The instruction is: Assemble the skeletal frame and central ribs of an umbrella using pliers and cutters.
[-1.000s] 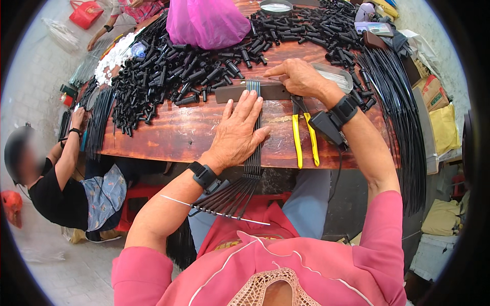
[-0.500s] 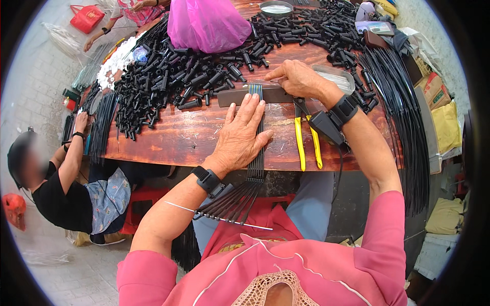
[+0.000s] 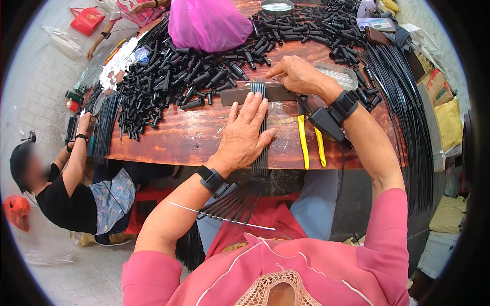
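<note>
Pale floor (image 3: 107,268) flanks the red-brown wooden worktop (image 3: 178,140). Left hand (image 3: 244,135) lies flat on slim black rods (image 3: 260,160); right hand (image 3: 302,76) curls, grasp unclear.

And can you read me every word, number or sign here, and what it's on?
No text can be read clearly.
Cardboard box at the right: markings too small and blurred to read.
Dark bar: no writing I can see.
Pink bag: none either.
</note>
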